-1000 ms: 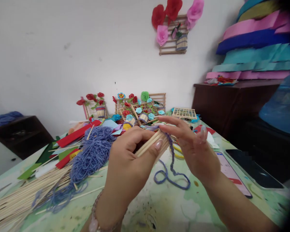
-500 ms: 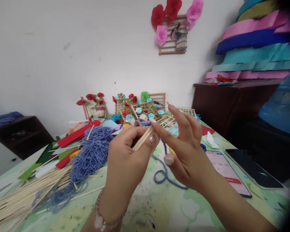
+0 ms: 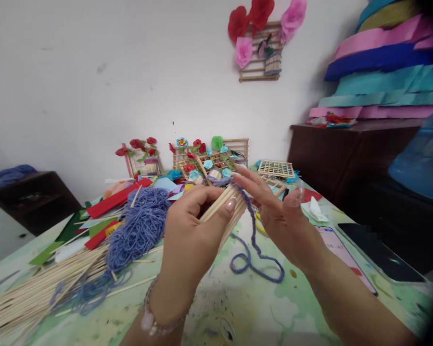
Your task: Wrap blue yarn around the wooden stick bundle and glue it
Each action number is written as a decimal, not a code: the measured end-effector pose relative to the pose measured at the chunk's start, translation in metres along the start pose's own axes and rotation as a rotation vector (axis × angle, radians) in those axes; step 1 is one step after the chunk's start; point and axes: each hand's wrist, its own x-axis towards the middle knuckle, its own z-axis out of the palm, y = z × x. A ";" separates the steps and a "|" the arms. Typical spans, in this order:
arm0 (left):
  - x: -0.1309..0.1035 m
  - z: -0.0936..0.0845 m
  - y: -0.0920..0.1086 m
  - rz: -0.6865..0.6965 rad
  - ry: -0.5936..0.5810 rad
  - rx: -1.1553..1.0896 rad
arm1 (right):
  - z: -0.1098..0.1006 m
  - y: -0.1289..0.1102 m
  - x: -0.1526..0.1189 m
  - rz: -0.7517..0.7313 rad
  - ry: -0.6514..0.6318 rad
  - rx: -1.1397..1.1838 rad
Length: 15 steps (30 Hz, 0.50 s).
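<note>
My left hand point(image 3: 193, 235) is wrapped around a bundle of short pale wooden sticks point(image 3: 220, 204), its thumb pressed along the near face. A blue-purple braided yarn cord point(image 3: 254, 233) crosses the top end of the sticks, hangs down on their right side and curls in a loop on the table. Beside that top end is my right hand point(image 3: 283, 216), with its fingers stretched out and the thumb apart. Its fingertips are at the cord near the stick tops; whether they touch it is hard to tell. The palm side of the left fingers is hidden.
A heap of blue yarn point(image 3: 140, 226) and many long sticks point(image 3: 39, 288) lie at the left. Small stick frames with paper flowers point(image 3: 205, 163) stand at the back. Two phones, one a lit phone point(image 3: 341, 254) and one a dark phone point(image 3: 380, 252), lie at the right.
My right hand has turned and its fingers, raised and spread before, now stretch toward the stick tops. More of the bundle and the hanging cord shows. My left hand keeps its hold.
</note>
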 end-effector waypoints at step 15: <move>-0.002 0.004 -0.005 0.160 0.085 0.346 | 0.005 -0.007 -0.002 -0.092 0.120 -0.380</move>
